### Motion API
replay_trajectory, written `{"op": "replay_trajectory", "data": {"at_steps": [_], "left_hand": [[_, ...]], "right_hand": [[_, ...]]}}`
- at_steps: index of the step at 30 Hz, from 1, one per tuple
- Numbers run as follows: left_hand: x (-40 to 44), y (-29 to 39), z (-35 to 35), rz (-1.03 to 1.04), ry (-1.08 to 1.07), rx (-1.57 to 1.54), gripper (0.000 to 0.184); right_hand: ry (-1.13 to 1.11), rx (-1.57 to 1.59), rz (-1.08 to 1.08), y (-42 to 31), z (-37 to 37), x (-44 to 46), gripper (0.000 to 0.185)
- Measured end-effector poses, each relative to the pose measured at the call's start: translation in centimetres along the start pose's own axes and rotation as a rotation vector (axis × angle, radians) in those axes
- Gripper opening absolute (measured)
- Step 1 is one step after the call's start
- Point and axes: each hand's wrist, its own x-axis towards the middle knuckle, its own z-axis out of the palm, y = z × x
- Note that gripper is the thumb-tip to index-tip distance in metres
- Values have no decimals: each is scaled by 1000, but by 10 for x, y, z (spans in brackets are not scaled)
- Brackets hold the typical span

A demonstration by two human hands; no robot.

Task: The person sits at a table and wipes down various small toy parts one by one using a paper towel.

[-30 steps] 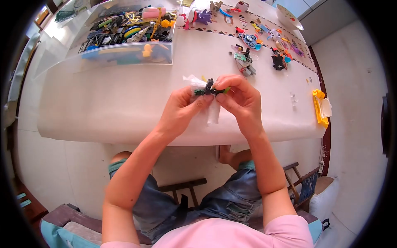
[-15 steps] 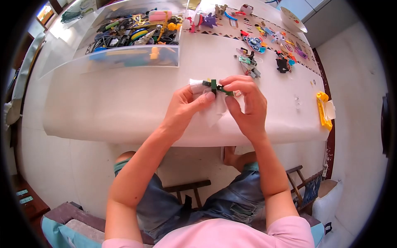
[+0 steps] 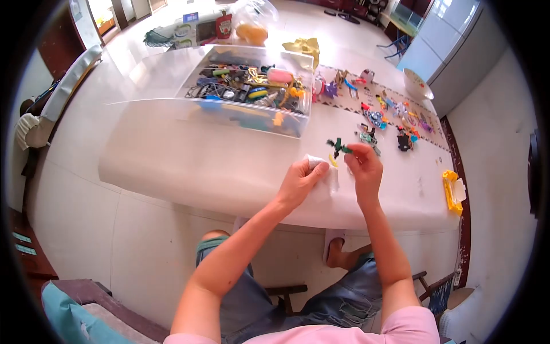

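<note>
My right hand [image 3: 366, 167] pinches one end of a small dark green and black toy [image 3: 338, 147], raised above the white table. Its other end points left, free of my left hand. My left hand [image 3: 302, 182] is closed on a white wipe [image 3: 332, 179], part of which hangs down to the right of the thumb. A small yellow piece [image 3: 333, 160] shows just under the toy; what it is attached to is unclear.
A clear plastic box [image 3: 252, 121] of mixed toys stands at the back left. Small toys [image 3: 375, 119] lie on a patterned strip and beside it at the right. A yellow wipes pack [image 3: 452, 194] is near the right edge, a bowl [image 3: 417, 85] at the far right corner.
The toy has left my left hand and is now held up by my right hand alone. The wipe stays in my left hand. The view has tilted up, showing more of the room.
</note>
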Motion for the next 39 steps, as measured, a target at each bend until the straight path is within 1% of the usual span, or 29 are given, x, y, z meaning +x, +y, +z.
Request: {"op": "replay_trajectory", "data": {"at_steps": [1,2,4,6,8,10,11,13,14,16,17,20,21,24,25,28,29,31,33,34,35,36,37,39], "left_hand": [[-4,3,-2,-9,1,-36,27],[-6,6,-3,-21,0,-73,27],[-5,-1,-7,70,-3,-54,25],[-2,-2,-7,195,9,4,23],[-3,0,-8,352,46,100,21],[-4,1,-12,265,-4,254,21],[-5,1,-13,215,-26,328,22],[-2,-2,-17,223,1,379,22],[-1,0,-19,227,13,409,23],[0,3,-22,205,46,372,24],[0,4,-23,191,64,353,25],[2,0,-23,241,64,295,25],[1,3,-21,308,124,272,30],[-2,9,-23,269,229,318,27],[-1,9,-25,258,259,325,25],[5,5,-28,271,315,187,20],[6,3,-27,287,336,172,19],[9,1,-25,323,386,144,16],[2,16,-21,259,390,36,16],[1,22,-19,227,393,-16,16],[5,18,-21,274,400,-5,18],[7,16,-24,262,389,0,18],[9,14,-26,250,378,8,18],[11,10,-25,231,358,-8,18]], "right_hand": [[15,-13,-20,-6,5,7,16],[-25,-47,-44,-14,11,19,17],[-105,-115,-86,-32,28,48,19],[-165,-177,-188,-32,44,90,19],[-99,-348,-222,-23,59,132,16],[-36,-487,-216,-10,68,172,19],[-44,-515,-168,-6,73,186,21],[-53,-568,-65,-3,81,202,25],[-70,-578,-71,-6,84,203,26],[-99,-595,-72,-9,85,199,28],[-145,-525,-99,-12,81,192,25],[-249,-574,-121,-22,50,158,22],[-223,-556,-99,-31,40,138,17],[-248,-866,-194,-30,-7,95,14],[-305,-885,-206,-19,-26,84,12],[-432,-1090,-172,-7,-57,53,12],[-425,-1086,-123,-8,-59,43,13],[-383,-1122,-118,-3,-63,31,13],[-329,-1100,-80,-1,-61,23,14],[-330,-1087,-131,1,-57,21,14],[-331,-1073,-184,3,-52,19,14],[-331,-1058,-235,5,-45,17,14],[-343,-1084,-355,5,-36,15,13],[-357,-1197,-360,8,-17,12,11]]}}
